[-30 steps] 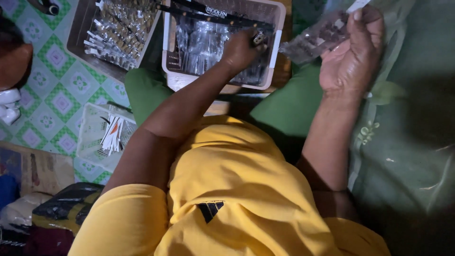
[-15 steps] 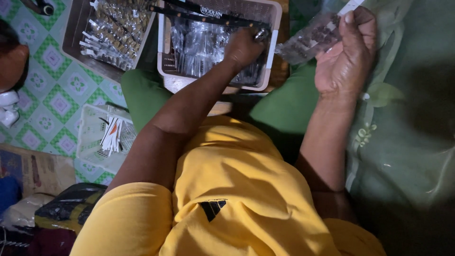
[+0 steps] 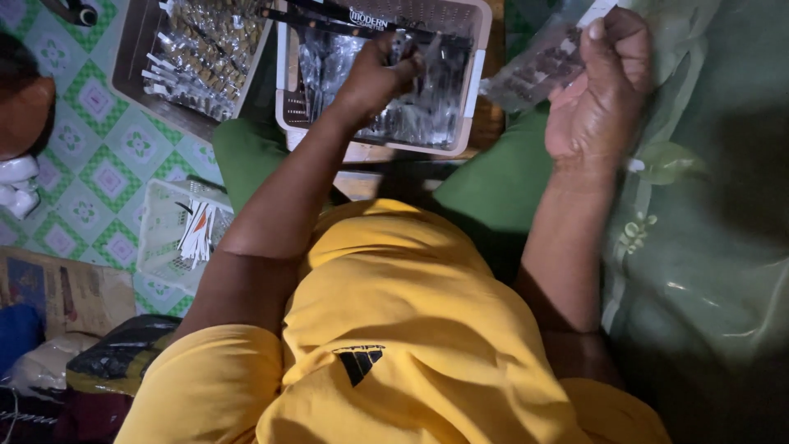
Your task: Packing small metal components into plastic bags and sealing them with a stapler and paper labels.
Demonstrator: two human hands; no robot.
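The left hand [image 3: 380, 72] reaches into a pale plastic basket [image 3: 479, 57] full of small clear packets [image 3: 427, 107], its fingers curled together around something small and dark; what it grips is too dim to make out. The right hand [image 3: 598, 90] is raised beside the basket, fingers and thumb pinched on a clear plastic bag [image 3: 534, 66] holding dark pieces. A second tray [image 3: 131, 57] of wrapped bits sits to the left on the green patterned floor [image 3: 99, 173]. Nearer, a small white basket [image 3: 164, 238] holds white strips.
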